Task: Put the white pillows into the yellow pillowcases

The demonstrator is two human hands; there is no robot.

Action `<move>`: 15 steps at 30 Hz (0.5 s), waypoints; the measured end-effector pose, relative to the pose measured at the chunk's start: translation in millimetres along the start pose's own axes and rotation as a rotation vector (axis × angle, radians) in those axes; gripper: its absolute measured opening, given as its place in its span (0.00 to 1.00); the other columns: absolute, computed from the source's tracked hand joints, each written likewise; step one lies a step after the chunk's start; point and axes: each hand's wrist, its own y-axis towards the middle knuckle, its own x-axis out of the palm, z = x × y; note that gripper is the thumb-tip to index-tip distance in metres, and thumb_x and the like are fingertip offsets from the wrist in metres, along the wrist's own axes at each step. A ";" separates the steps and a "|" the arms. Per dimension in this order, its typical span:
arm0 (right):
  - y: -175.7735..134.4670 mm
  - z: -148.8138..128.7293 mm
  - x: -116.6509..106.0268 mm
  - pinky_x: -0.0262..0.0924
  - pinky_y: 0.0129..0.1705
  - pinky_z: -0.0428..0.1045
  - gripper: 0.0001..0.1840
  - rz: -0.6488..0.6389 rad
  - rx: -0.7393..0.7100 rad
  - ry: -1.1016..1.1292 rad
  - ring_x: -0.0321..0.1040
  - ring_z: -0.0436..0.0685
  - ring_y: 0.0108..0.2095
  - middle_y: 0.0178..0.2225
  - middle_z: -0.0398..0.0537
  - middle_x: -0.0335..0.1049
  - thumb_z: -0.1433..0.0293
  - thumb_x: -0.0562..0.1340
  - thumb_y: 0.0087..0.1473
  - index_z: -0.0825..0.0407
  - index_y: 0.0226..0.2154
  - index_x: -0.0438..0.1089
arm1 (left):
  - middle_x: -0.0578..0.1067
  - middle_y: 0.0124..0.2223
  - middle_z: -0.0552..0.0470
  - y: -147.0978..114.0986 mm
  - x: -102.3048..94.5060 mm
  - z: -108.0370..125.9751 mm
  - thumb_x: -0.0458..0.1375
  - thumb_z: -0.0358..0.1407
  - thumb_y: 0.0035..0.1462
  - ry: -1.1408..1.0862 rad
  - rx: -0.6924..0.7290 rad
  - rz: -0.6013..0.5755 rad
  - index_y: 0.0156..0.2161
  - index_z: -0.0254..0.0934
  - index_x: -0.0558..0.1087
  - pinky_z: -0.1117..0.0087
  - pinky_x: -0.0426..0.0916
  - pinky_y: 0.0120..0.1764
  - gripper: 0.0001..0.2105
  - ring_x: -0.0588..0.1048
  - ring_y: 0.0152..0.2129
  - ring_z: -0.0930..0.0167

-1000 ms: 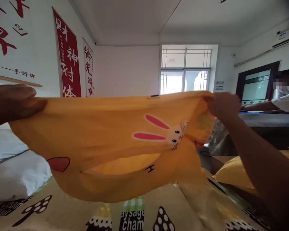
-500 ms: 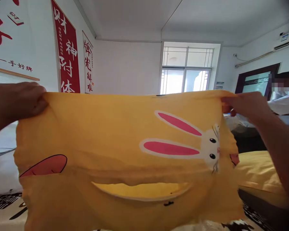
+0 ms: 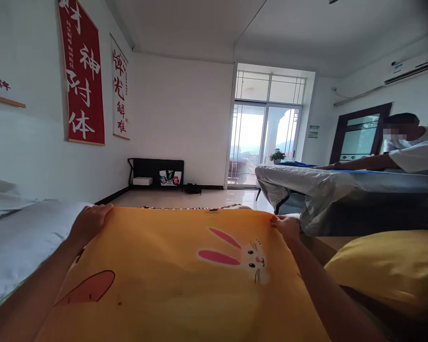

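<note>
A yellow pillowcase with a printed white rabbit and an orange carrot stretches flat in front of me. My left hand is closed on its far left corner, fingers pinching the edge. At the far right corner, my right hand grips the same edge, close to the rabbit's head. The far edge is pulled taut between both hands. The near part of the cloth runs out of view at the bottom.
A plump yellow pillow lies to my right, white bedding to my left. Beyond the pillow, a person in a white top leans over a plastic-covered table. A low black shelf stands by the far wall.
Both hands have lowered and reached forward with the pillowcase, which was held up before me with a gap in its folds showing. It now lies flatter. My view has shifted too.
</note>
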 end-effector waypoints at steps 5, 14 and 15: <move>-15.0 57.0 89.5 0.65 0.36 0.53 0.25 -0.062 0.114 -0.180 0.75 0.67 0.41 0.41 0.60 0.77 0.64 0.54 0.52 0.55 0.50 0.72 | 0.76 0.45 0.38 7.5 89.5 44.5 0.40 0.26 0.59 -0.016 -0.115 0.056 0.48 0.33 0.74 0.51 0.60 0.48 0.21 0.72 0.46 0.55; -68.4 141.0 186.3 0.47 0.62 0.62 0.31 -0.279 -0.297 -0.681 0.47 0.63 0.65 0.63 0.54 0.56 0.64 0.46 0.59 0.52 0.63 0.56 | 0.69 0.60 0.53 -73.3 240.2 99.2 0.44 0.35 0.59 -0.307 0.101 -0.288 0.56 0.46 0.71 0.61 0.62 0.56 0.23 0.63 0.60 0.64; -66.9 139.3 186.2 0.45 0.62 0.62 0.31 -0.299 -0.295 -0.731 0.46 0.63 0.66 0.64 0.56 0.55 0.64 0.45 0.60 0.54 0.63 0.55 | 0.69 0.60 0.52 -76.2 243.7 99.3 0.45 0.34 0.58 -0.300 0.095 -0.331 0.55 0.46 0.72 0.60 0.62 0.56 0.23 0.63 0.60 0.63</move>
